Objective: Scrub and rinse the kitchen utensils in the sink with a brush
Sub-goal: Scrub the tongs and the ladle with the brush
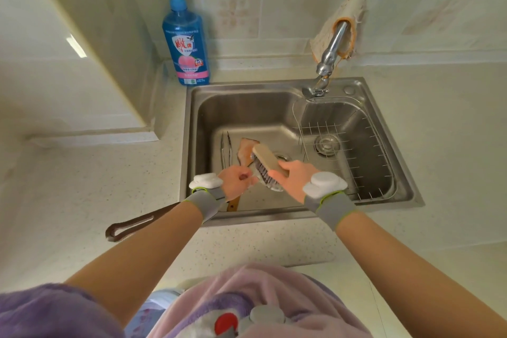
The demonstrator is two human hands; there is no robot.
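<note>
Right hand: your right hand (292,178) grips the rectangular wooden scrub brush (267,166), bristles facing left.
Left hand: your left hand (237,180) clenches a thin utensil; which one, cannot tell.
Location: both over the near part of the stainless steel sink (247,115).
Basin floor: slim metal tongs (226,149) lie at left.

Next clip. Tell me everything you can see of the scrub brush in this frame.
The scrub brush has a pale, wood-looking block back and a row of dark bristles with lighter tips. It is held over the steel sink, tilted, far end pointing up-left, bristles facing the left hand. The right hand grips its near end. The bristles seem pressed against a utensil in the left hand, mostly hidden.
</note>
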